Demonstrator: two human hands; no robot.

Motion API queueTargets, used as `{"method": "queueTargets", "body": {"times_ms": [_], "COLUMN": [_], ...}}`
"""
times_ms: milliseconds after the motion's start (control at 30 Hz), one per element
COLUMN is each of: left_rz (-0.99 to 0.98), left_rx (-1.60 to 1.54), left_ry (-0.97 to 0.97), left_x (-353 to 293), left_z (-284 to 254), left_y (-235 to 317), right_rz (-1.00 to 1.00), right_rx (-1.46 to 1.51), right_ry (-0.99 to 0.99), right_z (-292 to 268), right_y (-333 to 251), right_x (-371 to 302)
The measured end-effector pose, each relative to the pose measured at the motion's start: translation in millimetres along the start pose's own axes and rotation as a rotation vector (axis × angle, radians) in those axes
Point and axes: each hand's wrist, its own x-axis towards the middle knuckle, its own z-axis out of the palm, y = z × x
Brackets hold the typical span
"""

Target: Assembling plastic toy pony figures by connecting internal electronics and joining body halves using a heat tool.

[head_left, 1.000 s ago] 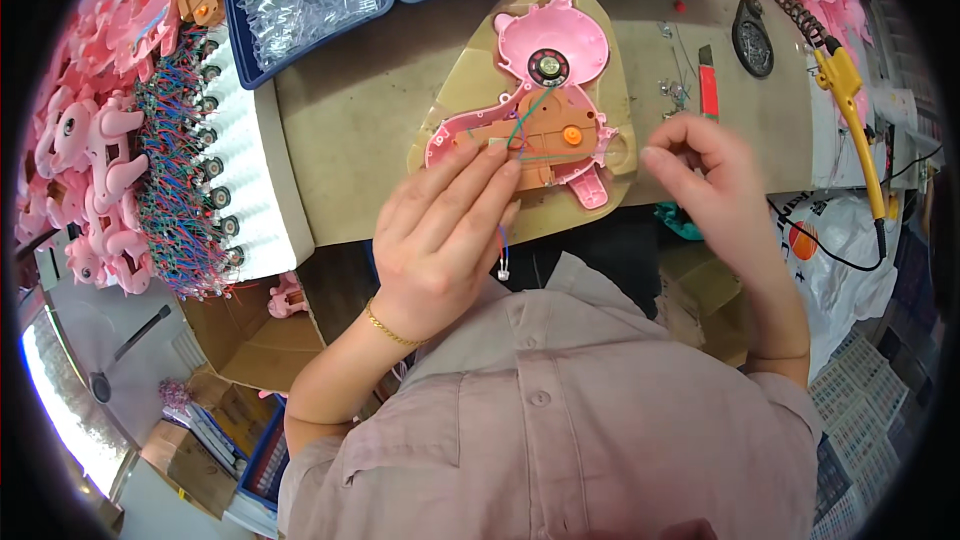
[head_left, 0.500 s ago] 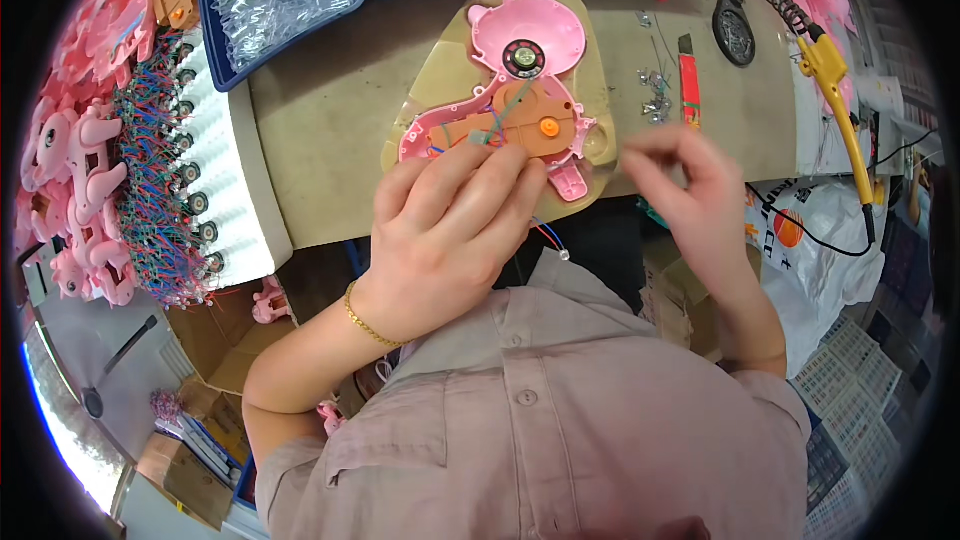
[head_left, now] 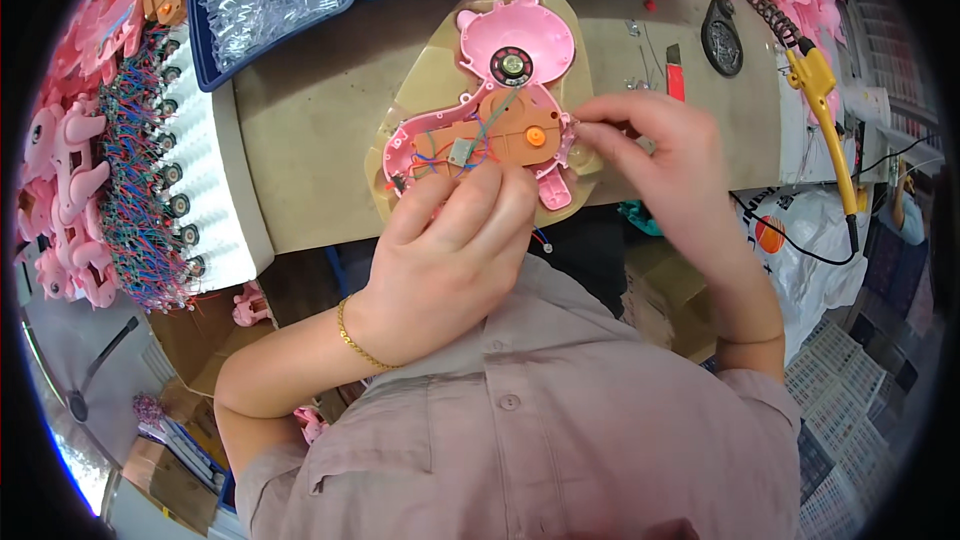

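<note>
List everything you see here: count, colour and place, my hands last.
Animal-shaped plastic shell: one, pink, centre
Round speaker: one, black rim, in the shell's top
Plastic housing: one, brown with orange knob, inside the shell
Rectangular plastic bins: three, blue, top edge, holding clear parts
Knife: one, red handle, right of the shell
Oval plastic object: one, black, upper right
Corded tool: one, yellow, far right
Wired speakers: many, black, left, on white foam
Plastic toy parts: many, pink, far left and upper right
Plastic bag: one, white, right
Cardboard boxes: several, brown, below, both sides
Buttoned shirt: one, greyish pink, bottom
Left hand: one, bare, over the shell's lower edge
Right hand: one, bare, at the shell's right edge
</note>
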Motion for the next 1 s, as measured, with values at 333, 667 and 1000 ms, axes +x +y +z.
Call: {"method": "queueTargets", "body": {"times_ms": [333, 667, 1000], "left_rz": [-0.005, -0.012, 0.042], "left_rx": [-0.059, -0.089, -0.205], "left_ry": [0.004, 0.043, -0.029], "left_x": [0.0, 3.7, -9.9], "left_z": [0.4, 7.1, 2.7], "left_y": [-0.4, 1.9, -11.6], "right_rz": [-0.394, -0.481, 0.044], "right_rx": [-0.464, -0.559, 0.067], "right_ry": [0.137, -0.046, -0.370], "right_z": [8.4, -12.4, -33.0], "right_y": [5.5, -5.1, 5.5], "right_x": [-6.7, 10.9, 42.2]}}
